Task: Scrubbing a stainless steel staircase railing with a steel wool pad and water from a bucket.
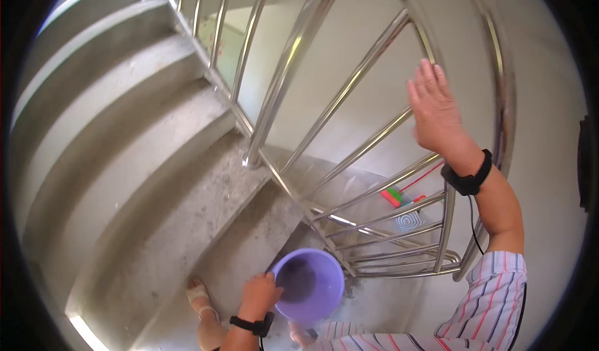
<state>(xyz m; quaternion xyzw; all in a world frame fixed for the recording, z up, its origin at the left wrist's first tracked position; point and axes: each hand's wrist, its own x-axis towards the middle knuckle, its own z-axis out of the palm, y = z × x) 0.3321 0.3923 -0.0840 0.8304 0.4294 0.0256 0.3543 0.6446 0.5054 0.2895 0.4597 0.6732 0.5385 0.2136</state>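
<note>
My left hand [260, 294] grips the rim of a purple plastic basin [330, 276], whose inside looks dark on the left side. With the fingers extended and close together, my right hand [433, 103] lies against the metal stair railing [423, 40], over one of its rails. Whether a cloth is under the palm, I cannot tell. A black band with a small device is on each wrist. My sandalled foot [199, 295] stands on a step, left of the basin.
Curved concrete stairs [168, 201] rise to the upper left. Metal balusters [346, 86] run along their inner edge. Below, beyond the bars, a red and green brush head [392, 196] with a red pole and a round patterned item [408, 221] rest on the floor.
</note>
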